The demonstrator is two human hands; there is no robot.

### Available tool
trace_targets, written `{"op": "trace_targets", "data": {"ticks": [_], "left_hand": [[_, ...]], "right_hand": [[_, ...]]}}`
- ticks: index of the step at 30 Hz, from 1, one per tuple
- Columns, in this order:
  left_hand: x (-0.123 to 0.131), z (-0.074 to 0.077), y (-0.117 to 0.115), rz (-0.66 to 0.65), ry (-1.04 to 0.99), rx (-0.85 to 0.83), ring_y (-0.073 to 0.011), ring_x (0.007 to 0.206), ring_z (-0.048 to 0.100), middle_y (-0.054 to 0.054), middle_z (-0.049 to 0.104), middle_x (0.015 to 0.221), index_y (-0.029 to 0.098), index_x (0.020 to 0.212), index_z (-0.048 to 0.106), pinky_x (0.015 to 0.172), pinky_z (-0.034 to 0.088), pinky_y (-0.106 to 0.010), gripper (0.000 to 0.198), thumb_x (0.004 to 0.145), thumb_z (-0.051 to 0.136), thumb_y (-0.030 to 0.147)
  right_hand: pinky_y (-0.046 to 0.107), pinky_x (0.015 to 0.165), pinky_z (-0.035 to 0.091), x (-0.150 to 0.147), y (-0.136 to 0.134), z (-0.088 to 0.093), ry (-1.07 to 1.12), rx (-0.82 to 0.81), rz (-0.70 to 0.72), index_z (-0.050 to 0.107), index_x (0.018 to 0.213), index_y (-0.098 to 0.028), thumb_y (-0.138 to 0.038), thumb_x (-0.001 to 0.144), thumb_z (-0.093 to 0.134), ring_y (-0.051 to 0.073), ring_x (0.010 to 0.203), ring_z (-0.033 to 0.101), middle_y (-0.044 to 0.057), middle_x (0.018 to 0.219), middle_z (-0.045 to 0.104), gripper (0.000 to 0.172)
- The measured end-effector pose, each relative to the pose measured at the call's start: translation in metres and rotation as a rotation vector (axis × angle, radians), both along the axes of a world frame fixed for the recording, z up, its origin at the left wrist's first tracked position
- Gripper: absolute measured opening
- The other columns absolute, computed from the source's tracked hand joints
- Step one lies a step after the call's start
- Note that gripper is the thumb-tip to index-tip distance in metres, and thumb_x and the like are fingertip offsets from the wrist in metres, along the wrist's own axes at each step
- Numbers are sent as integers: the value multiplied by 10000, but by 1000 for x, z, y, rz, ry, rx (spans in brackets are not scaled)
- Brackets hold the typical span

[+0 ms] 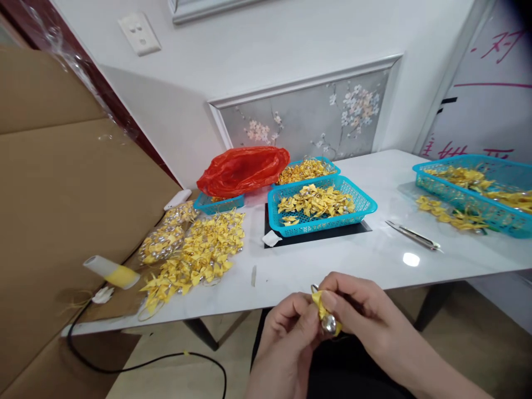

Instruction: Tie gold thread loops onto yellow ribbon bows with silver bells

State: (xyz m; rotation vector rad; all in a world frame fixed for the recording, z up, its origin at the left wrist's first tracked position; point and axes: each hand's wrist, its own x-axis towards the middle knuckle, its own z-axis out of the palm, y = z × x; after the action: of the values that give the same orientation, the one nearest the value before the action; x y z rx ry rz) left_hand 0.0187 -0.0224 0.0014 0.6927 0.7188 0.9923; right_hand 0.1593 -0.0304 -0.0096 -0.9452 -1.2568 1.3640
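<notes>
Both my hands meet over my lap, just in front of the table's edge. Between them is a yellow ribbon piece with a silver bell (328,323) and a small metal ring at its top. My left hand (288,332) pinches it from the left with thumb and fingers. From the right, my right hand (361,310) presses its thumb and fingertips on the yellow ribbon. Fingers hide part of the piece. Past my hands, similar yellow pieces (318,200) lie in a blue basket (322,224) on a black mat (324,235).
A heap of yellow pieces (203,244) spreads over the table's left. Behind it sits a red plastic bag (243,169). Tweezers (413,235) lie to the right, near another blue basket (477,202). A cardboard box (70,210) stands at left; a black cable (145,368) hangs below.
</notes>
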Motion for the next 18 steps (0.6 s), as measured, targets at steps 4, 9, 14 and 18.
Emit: {"op": "trace_targets", "data": {"ticks": [4, 9, 14, 18], "left_hand": [[-1, 5, 0, 127, 116, 64, -104, 600, 468, 38, 558, 568, 160, 563, 609, 596, 384, -196, 313, 681, 877, 272], [-3, 6, 1, 219, 148, 90, -98, 626, 514, 50, 577, 642, 189, 748, 630, 613, 417, -187, 264, 683, 878, 252], [-5, -1, 1, 265, 143, 154, -111, 656, 540, 58, 564, 680, 259, 963, 675, 657, 452, -200, 315, 709, 859, 286], [-11, -10, 2, 240, 299, 261, -140, 679, 566, 23, 641, 684, 224, 786, 741, 664, 469, -214, 162, 744, 820, 358]], "right_hand": [[220, 557, 312, 1, 6, 2, -144, -2, 1, 553, 773, -158, -511, 972, 504, 105, 627, 380, -21, 674, 472, 408], [223, 448, 166, -1, 1, -2, -61, -60, -31, 522, 812, -178, -618, 972, 431, 83, 523, 199, -62, 620, 308, 476], [221, 456, 138, -1, -6, -8, 6, -134, 15, 564, 831, -158, -611, 907, 582, 66, 528, 203, -58, 642, 346, 459], [214, 449, 140, -4, -4, -9, 128, -189, 46, 580, 790, -154, -589, 868, 651, 52, 504, 192, -62, 624, 377, 447]]}}
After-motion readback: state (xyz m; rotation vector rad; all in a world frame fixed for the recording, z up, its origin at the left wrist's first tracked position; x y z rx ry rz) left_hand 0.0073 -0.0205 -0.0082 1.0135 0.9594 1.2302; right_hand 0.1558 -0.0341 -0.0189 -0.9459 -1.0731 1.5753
